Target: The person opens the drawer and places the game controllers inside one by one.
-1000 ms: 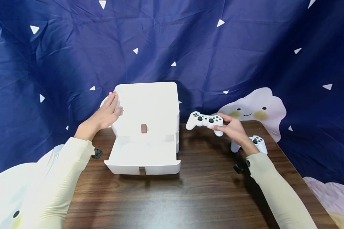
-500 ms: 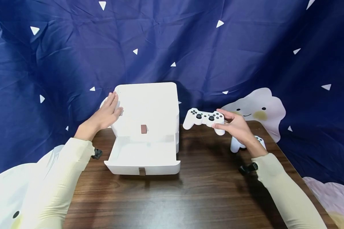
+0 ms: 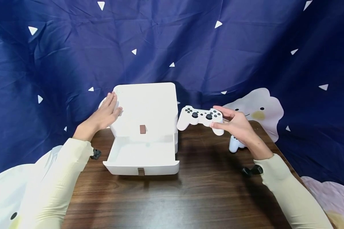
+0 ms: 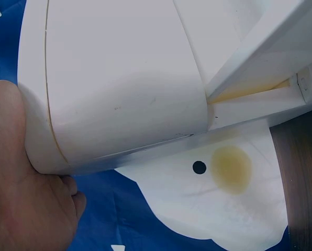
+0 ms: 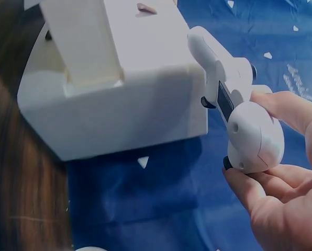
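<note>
A white drawer box (image 3: 149, 101) stands on the table, its lower drawer (image 3: 143, 152) pulled out and bare inside. My left hand (image 3: 101, 116) rests with straight fingers on the box's upper left edge; the left wrist view shows that hand (image 4: 25, 183) against the box's side. Right of the box, my right hand (image 3: 236, 125) pinches a white game controller (image 3: 200, 117) by one grip, thumb in front and fingers behind, held above the table. In the right wrist view the controller (image 5: 240, 104) is seen from behind and edge-on. A second white controller (image 3: 234, 144) lies partly hidden behind my right wrist.
The brown wooden table (image 3: 195, 197) extends in front of the box. A brown tab (image 3: 142, 129) marks the upper drawer and another tab (image 3: 141, 171) the pulled-out one. Behind everything hangs a blue cloth (image 3: 160, 41) with white triangles and clouds.
My right hand has carried the controller left and slightly up, closer to the box. My right forearm now covers more of the second controller. My left hand keeps its place on the box.
</note>
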`<state>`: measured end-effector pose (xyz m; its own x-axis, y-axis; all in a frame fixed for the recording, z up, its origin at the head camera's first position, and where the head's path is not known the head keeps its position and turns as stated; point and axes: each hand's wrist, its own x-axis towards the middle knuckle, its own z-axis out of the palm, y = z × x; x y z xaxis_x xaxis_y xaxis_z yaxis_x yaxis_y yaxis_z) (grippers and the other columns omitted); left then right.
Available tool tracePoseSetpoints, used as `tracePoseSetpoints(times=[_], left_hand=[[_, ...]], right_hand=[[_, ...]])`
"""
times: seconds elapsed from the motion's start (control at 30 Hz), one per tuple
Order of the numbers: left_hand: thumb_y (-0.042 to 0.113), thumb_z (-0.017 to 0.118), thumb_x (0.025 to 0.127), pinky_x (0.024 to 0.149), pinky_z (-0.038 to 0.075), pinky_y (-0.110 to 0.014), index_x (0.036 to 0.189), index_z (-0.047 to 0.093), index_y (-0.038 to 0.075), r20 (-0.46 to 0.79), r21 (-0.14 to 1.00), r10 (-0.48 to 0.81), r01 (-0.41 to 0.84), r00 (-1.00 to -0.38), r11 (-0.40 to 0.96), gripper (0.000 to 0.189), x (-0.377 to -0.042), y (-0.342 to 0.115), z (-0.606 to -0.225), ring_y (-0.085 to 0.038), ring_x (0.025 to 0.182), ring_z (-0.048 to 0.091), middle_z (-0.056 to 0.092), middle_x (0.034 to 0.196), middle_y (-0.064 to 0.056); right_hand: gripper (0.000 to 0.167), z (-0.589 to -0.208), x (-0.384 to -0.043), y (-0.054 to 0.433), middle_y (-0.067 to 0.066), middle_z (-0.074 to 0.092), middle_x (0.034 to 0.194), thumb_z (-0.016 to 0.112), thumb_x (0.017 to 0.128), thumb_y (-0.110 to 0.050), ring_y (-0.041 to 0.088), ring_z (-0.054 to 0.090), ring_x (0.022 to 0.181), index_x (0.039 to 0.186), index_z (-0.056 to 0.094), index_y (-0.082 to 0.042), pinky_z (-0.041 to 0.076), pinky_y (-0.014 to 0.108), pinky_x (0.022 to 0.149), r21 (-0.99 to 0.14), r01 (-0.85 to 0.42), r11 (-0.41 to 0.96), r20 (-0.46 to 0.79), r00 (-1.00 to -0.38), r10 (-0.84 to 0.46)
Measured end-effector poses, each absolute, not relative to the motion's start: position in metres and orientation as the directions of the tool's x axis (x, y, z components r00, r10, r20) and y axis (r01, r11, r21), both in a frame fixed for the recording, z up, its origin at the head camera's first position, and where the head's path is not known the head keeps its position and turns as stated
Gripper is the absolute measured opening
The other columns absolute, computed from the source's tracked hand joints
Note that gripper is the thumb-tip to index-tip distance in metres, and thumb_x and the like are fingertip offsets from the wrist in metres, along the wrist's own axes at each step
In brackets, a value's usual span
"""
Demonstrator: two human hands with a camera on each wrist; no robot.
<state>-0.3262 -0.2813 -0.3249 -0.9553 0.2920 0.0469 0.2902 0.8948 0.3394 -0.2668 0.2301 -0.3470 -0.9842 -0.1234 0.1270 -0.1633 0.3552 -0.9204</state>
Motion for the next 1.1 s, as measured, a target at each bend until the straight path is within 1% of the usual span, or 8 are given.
tracePoseSetpoints(times=[0.23,0.33,0.43,0.57,0.73,0.83,0.9,1.1], left_hand=[[0.048,0.027,0.114,0.134,0.000,-0.059,0.168,-0.008,0.000,0.048,0.328,0.287,0.286,-0.957,0.900,0.080,-0.326,-0.281,-0.324,-0.036,0.166,-0.017,-0.016,0.178,-0.017],[0.047,0.027,0.115,0.134,0.000,-0.059,0.168,-0.008,-0.001,0.047,0.326,0.285,0.284,-0.957,0.902,0.080,-0.325,-0.280,-0.323,-0.036,0.166,-0.017,-0.016,0.178,-0.018],[0.048,0.026,0.115,0.134,-0.001,-0.059,0.168,-0.008,-0.001,0.047,0.325,0.284,0.284,-0.958,0.902,0.080,-0.324,-0.279,-0.323,-0.036,0.166,-0.017,-0.016,0.178,-0.018],[0.048,0.026,0.115,0.134,-0.001,-0.059,0.168,-0.008,-0.001,0.052,0.324,0.286,0.287,-0.957,0.902,0.080,-0.324,-0.279,-0.323,-0.037,0.166,-0.015,-0.016,0.178,-0.019],[0.048,0.026,0.115,0.135,-0.001,-0.058,0.168,-0.008,-0.002,0.050,0.320,0.283,0.283,-0.958,0.904,0.080,-0.324,-0.280,-0.324,-0.037,0.166,-0.016,-0.017,0.178,-0.018],[0.048,0.026,0.115,0.135,-0.002,-0.058,0.168,-0.008,-0.002,0.051,0.319,0.281,0.283,-0.958,0.905,0.080,-0.325,-0.280,-0.324,-0.036,0.166,-0.017,-0.017,0.178,-0.018],[0.049,0.026,0.115,0.135,-0.002,-0.058,0.168,-0.008,-0.002,0.052,0.318,0.282,0.284,-0.958,0.905,0.080,-0.325,-0.280,-0.324,-0.037,0.166,-0.016,-0.017,0.178,-0.017],[0.049,0.026,0.115,0.135,-0.002,-0.058,0.168,-0.008,-0.001,0.049,0.321,0.283,0.283,-0.958,0.904,0.081,-0.324,-0.278,-0.324,-0.037,0.166,-0.016,-0.017,0.178,-0.017]], right_hand=[[0.076,-0.331,-0.255,0.216,0.008,0.072,0.138,0.090,0.086,-0.017,-0.002,0.070,0.108,0.155,0.058,-0.012,0.059,0.015,0.087,-0.925,-0.182,0.332,0.131,-0.977,-0.171],[0.075,-0.326,-0.251,0.208,0.008,0.074,0.132,0.091,0.085,-0.017,0.001,0.071,0.107,0.153,0.060,-0.014,0.059,0.016,0.088,-0.924,-0.199,0.327,0.141,-0.971,-0.195],[0.074,-0.321,-0.247,0.199,0.008,0.075,0.132,0.092,0.084,-0.018,0.001,0.071,0.107,0.152,0.062,-0.015,0.058,0.015,0.088,-0.922,-0.207,0.329,0.143,-0.968,-0.207],[0.074,-0.315,-0.243,0.187,0.006,0.074,0.136,0.092,0.083,-0.017,0.001,0.071,0.107,0.151,0.063,-0.016,0.058,0.016,0.087,-0.933,-0.185,0.308,0.117,-0.967,-0.226],[0.074,-0.308,-0.242,0.170,0.004,0.072,0.140,0.093,0.082,-0.016,0.008,0.070,0.110,0.149,0.064,-0.019,0.058,0.018,0.087,-0.942,-0.161,0.295,0.083,-0.962,-0.261],[0.074,-0.305,-0.242,0.160,0.005,0.073,0.137,0.093,0.081,-0.015,0.012,0.070,0.111,0.148,0.065,-0.020,0.058,0.020,0.086,-0.945,-0.153,0.290,0.069,-0.958,-0.279],[0.074,-0.305,-0.242,0.153,0.007,0.074,0.135,0.093,0.081,-0.014,0.014,0.071,0.111,0.148,0.065,-0.019,0.059,0.021,0.086,-0.950,-0.150,0.275,0.066,-0.953,-0.294],[0.075,-0.307,-0.241,0.132,0.010,0.077,0.126,0.093,0.077,-0.013,0.014,0.072,0.104,0.147,0.065,-0.014,0.059,0.020,0.083,-0.948,-0.152,0.278,0.056,-0.944,-0.325]])
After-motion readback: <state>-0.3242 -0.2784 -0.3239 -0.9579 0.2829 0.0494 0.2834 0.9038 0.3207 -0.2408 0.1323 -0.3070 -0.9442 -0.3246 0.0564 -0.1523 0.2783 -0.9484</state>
